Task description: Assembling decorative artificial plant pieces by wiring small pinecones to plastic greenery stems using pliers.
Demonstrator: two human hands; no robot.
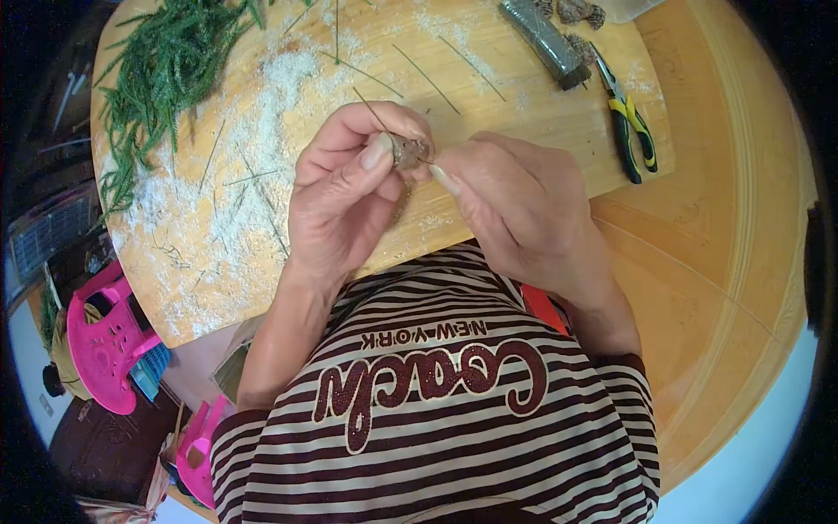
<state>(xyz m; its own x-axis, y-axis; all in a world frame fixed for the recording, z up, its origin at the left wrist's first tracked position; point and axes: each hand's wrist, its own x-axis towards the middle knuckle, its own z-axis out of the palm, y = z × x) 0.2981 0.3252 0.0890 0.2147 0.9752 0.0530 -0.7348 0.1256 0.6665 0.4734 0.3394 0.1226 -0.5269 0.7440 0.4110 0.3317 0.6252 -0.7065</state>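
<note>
Over the near side of the wooden board, my left hand (342,188) pinches a small brown pine cone (408,152) between thumb and fingers. A thin green wire (370,108) sticks up from behind the cone, past the left thumb. Close against the cone's right side, my right hand (528,196) is closed, thumb and forefinger pinching a short wire end (428,161) that comes off the cone. The right hand's other fingers are curled and partly hidden. How the wire goes round the cone is covered by the fingers.
Loose green wires (426,79) and white flakes (279,79) lie on the board (489,113). Green artificial sprigs (170,70) pile at the far left. Pliers (630,118), a dark wrapped cylinder (546,42) and more pine cones (576,10) lie at the far right. Pink chairs (105,341) stand left.
</note>
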